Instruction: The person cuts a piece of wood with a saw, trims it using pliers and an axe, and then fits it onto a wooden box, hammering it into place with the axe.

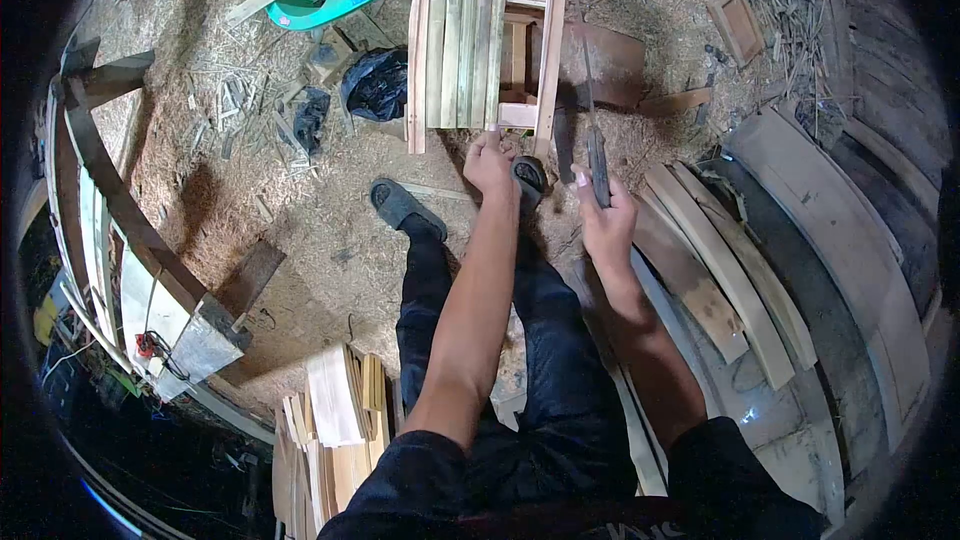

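Observation:
My right hand point(608, 218) is wrapped around the dark handle of a hand saw point(598, 165). Its thin blade points away from me, just right of a small wooden frame point(546, 90). Pale wooden slats point(455, 55) lie side by side across the left and middle of that frame, leaving a gap at its right. At the near end of the rightmost slat point(494, 60), the fingers of my left hand point(489, 164) are closed on the wood. The fingertips are small and partly hidden there.
Behind the frame on the left sits a green plastic tub point(350, 0) holding wood scraps. A black plastic bag point(376, 86) lies beside the frame. Long boards point(735, 275) are stacked to my right, and cut wood pieces point(335, 400) stand at lower left. Sawdust covers the ground.

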`<state>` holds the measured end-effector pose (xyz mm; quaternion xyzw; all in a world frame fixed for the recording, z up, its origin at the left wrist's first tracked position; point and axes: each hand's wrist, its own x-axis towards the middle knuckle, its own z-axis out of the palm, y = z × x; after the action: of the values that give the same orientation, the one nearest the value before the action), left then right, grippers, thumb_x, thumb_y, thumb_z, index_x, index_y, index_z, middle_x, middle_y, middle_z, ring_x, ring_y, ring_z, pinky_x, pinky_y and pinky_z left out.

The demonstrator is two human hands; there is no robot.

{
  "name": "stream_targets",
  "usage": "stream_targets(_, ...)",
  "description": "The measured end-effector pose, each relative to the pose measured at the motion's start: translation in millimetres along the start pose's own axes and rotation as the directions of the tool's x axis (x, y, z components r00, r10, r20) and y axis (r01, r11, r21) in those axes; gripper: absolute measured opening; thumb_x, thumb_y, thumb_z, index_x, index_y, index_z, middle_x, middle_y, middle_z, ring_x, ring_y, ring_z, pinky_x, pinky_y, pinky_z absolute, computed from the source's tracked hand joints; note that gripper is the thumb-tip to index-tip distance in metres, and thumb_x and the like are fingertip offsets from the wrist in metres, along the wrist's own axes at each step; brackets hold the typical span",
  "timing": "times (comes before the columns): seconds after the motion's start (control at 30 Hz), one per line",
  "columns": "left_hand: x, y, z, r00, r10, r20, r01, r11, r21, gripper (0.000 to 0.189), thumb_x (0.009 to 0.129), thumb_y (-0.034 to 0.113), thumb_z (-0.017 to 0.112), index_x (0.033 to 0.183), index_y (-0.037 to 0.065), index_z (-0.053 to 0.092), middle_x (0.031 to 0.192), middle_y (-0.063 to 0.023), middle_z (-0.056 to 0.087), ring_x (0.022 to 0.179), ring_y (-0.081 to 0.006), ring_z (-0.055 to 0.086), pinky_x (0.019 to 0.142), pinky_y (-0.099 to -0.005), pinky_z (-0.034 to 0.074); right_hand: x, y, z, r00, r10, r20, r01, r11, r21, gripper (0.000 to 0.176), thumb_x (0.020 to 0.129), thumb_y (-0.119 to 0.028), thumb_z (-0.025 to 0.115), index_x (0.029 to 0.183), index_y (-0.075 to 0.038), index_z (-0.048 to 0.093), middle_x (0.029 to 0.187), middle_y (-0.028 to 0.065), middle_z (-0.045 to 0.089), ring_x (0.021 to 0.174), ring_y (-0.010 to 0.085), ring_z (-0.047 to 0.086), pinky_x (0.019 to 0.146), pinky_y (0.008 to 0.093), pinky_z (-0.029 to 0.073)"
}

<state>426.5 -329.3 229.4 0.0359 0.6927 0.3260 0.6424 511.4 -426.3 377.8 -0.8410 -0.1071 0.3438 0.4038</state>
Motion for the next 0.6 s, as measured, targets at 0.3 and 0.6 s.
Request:
stream_targets(0.3,10.2,-17.7,4.2,0.998,-0.025,-0.052,0.025,1.000,0.007,0.013,0.093,0.016,0.065,0.087,0.005,0.062,0.077,-0.0031,0.064,0.060,-0.0096,0.053,0.050,-0.0234,0.041,5.0,-1.6,-7.2,1.000,-0.003,-0.016,0.001,0.991,-0.132,0.023,0.094,-0.022,0.066,0.103,-0.002,0.070,0.069,-0.0022,0.060,0.063,0.0046,0.049,0.056,0.0254,0.041)
stream_targets(0.6,-7.3,-9.3,23.5,0.987,-0.006,-0.163,-0.009,0.996,-0.092,0.016,0.093,0.018,0.066,0.083,0.005,0.064,0.074,-0.0019,0.063,0.060,-0.0102,0.051,0.053,-0.0254,0.040,-3.4,0.4,3.3,1.000,0.029,-0.008,-0.030,0.993,-0.116,0.022,0.092,-0.024,0.068,0.095,-0.002,0.069,0.063,-0.0005,0.056,0.059,0.0060,0.047,0.053,0.0280,0.040)
